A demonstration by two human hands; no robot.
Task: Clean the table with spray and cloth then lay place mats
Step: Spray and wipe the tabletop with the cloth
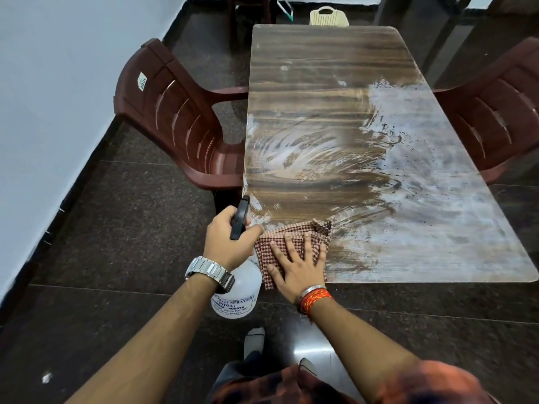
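Table (320, 83) first: its long axis runs straight away from me, with the near short edge at my hands. At far left a brown plastic chair (175, 112) sits against the left long edge. Next comes the left hand (230, 240), just off the near-left corner, fingers curled round the neck and black trigger of the spray bottle (236, 293), which hangs below the fist, off the tabletop. Just right of it the checked cloth (297, 233) lies flat on that corner. The right hand (297, 269) presses it down, fingers straight and spread, gripping nothing.

The left and middle of the top show wet brown swirls. A whitish film (437, 170) covers the right side, from the near edge to past halfway. From the fingertips, then, the unwiped stretch lies to the right and ahead. I judge the right hand, on the cloth, the nearer one to sweep that way. A second chair (495, 112) stands at the right edge.
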